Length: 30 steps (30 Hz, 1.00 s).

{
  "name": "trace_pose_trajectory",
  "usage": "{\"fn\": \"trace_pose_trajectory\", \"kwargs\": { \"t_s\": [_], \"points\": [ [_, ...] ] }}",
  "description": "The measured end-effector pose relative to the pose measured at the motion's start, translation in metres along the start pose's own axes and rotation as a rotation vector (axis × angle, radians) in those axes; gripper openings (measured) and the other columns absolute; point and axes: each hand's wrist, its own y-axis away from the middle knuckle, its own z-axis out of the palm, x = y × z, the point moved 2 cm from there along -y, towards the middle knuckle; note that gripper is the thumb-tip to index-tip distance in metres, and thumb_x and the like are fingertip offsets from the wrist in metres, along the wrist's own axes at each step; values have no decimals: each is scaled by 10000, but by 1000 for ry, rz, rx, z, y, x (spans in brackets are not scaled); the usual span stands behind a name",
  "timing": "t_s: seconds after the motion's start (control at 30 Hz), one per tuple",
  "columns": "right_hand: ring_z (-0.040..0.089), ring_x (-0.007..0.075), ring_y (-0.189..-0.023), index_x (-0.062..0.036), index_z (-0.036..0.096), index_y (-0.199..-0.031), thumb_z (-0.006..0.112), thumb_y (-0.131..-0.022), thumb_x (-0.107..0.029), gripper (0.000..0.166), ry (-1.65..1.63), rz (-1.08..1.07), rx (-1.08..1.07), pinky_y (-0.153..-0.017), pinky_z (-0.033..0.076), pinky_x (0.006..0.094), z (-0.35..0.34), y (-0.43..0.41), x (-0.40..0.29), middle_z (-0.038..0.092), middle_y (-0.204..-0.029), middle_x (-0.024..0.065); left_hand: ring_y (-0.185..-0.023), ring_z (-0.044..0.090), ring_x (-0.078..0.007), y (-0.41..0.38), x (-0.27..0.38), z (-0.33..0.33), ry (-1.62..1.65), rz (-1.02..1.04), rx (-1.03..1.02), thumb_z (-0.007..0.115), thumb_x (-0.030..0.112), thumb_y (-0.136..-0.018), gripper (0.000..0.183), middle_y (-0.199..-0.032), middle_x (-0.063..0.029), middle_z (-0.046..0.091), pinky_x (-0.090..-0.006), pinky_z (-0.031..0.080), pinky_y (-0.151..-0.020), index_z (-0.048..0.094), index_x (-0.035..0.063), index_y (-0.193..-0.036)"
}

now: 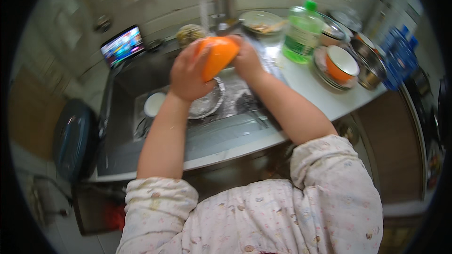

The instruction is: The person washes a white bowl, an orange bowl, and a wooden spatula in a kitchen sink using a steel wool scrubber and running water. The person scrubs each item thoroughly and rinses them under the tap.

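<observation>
My left hand and my right hand grip an orange bowl from both sides, tilted on edge above the sink. Its inside faces away from me. Beneath it, partly covered by my left hand and forearm, sits a round dish with a pale rim, wet inside. A small white bowl or cup lies in the sink left of my forearm. Water streams from the faucet behind the bowl. A yellowish scrubbing pad or sponge rests near the sink's back edge.
On the right-hand counter stand a green dish soap bottle, stacked plates with an orange bowl, a metal pot and a blue plastic jug. A plate with food scraps sits behind. A lit screen leans at the back left.
</observation>
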Motion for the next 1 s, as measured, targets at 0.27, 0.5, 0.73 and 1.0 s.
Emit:
{"fn": "trace_pose_trajectory", "kwargs": {
  "t_s": [0.27, 0.5, 0.73, 1.0],
  "points": [
    [644, 328, -914, -116, 612, -1154, 636, -745, -37, 418, 641, -409, -72, -783, 523, 403, -18, -7, -28, 676, -992, 117, -1179, 525, -376, 9, -5, 10, 182, -92, -29, 741, 200, -627, 817, -1325, -179, 474, -446, 457, -988, 439, 153, -1385],
    [646, 326, -895, -118, 604, -1093, 609, -801, -77, 295, 837, -300, -36, -774, 521, 425, -30, -13, -18, 677, -940, 124, -1240, 482, -385, 33, -43, 27, 172, -460, -27, 540, 543, -890, 673, -1361, -203, 467, -439, 426, -1021, 429, 140, -1417],
    [668, 293, -707, -15, 586, -1048, 558, -800, -124, 272, 507, 545, -324, -586, 552, 380, -32, -14, -19, 649, -849, 169, -1185, 555, -317, 84, -76, 86, 79, -701, -1311, 573, 441, -878, 515, -1316, -145, 574, -415, 435, -1004, 603, 105, -1266],
    [592, 186, -507, -70, 571, -849, 617, -763, -250, 205, 223, 971, 2, -396, 394, 274, -188, -25, -34, 585, -667, 85, -1204, 555, -304, 66, -55, 68, 112, -746, -1177, 587, 455, -881, 505, -1348, -99, 566, -407, 451, -1001, 626, 117, -1255]
  ]
}}
